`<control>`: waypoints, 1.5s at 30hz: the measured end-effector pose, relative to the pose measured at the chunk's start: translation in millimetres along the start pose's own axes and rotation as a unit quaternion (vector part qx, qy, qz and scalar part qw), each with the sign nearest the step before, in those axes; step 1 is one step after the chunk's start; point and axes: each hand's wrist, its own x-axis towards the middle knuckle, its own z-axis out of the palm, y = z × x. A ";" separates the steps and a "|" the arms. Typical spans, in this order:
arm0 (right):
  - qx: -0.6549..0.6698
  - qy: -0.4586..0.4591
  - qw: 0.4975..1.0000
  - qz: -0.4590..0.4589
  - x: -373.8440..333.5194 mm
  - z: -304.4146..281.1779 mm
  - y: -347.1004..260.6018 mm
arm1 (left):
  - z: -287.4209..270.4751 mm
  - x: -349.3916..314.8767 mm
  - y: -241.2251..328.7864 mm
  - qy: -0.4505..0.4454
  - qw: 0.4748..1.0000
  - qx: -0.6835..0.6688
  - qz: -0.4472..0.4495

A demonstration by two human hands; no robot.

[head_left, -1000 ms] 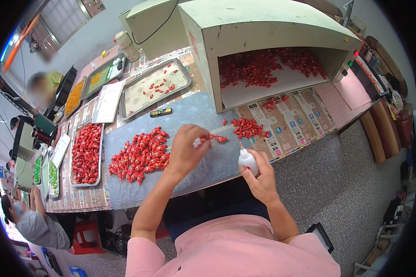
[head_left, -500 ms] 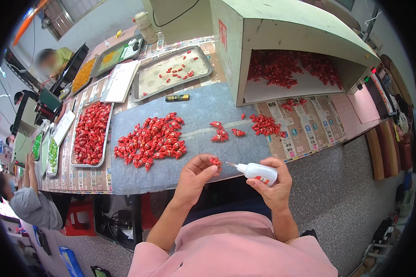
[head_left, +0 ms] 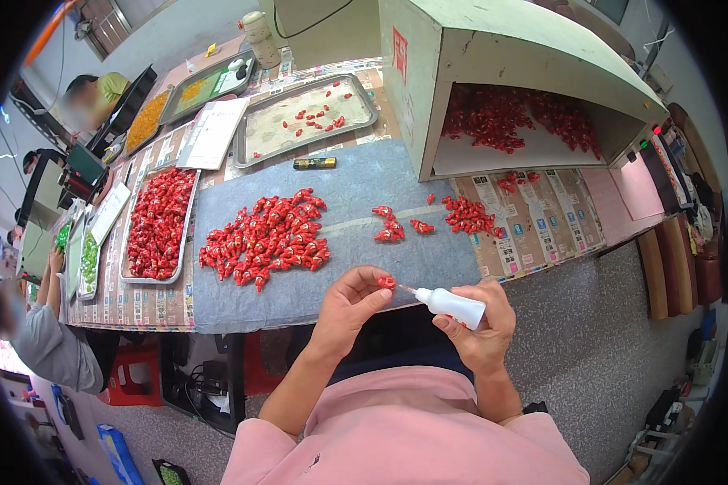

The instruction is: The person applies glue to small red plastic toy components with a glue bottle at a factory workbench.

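Between thumb and fingertips my left hand (head_left: pixel 354 305) pinches a small red figure-like piece (head_left: pixel 387 283). My right hand (head_left: pixel 484 325) is wrapped round a white squeeze bottle (head_left: pixel 453 305), tilted so that its thin nozzle points left. The nozzle tip is at the red piece or very close to it; contact is too small to tell. Beyond my hands, a large heap of red pieces (head_left: pixel 267 241) lies on a blue-grey cloth (head_left: pixel 348 182). Several more red pieces (head_left: pixel 389 229) lie loose on the cloth, and a smaller heap (head_left: pixel 471 217) spreads across its right edge.
A pale box (head_left: pixel 419 89) with red pieces inside stands at the back right. At the left is a tray (head_left: pixel 175 279) full of red pieces; another tray (head_left: pixel 259 129) holds a few. A black and gold cylinder (head_left: pixel 315 163) lies between. Two people (head_left: pixel 52 356) work on the left.
The bottle has tipped a little and its nozzle is now nearer the red piece. My left hand has shifted slightly right. The view has moved slightly.
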 end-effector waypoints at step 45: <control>-0.021 -0.017 1.000 -0.011 -2.9 -3.8 -0.8 | -2.3 -0.5 -5.1 -0.003 1.000 0.025 0.010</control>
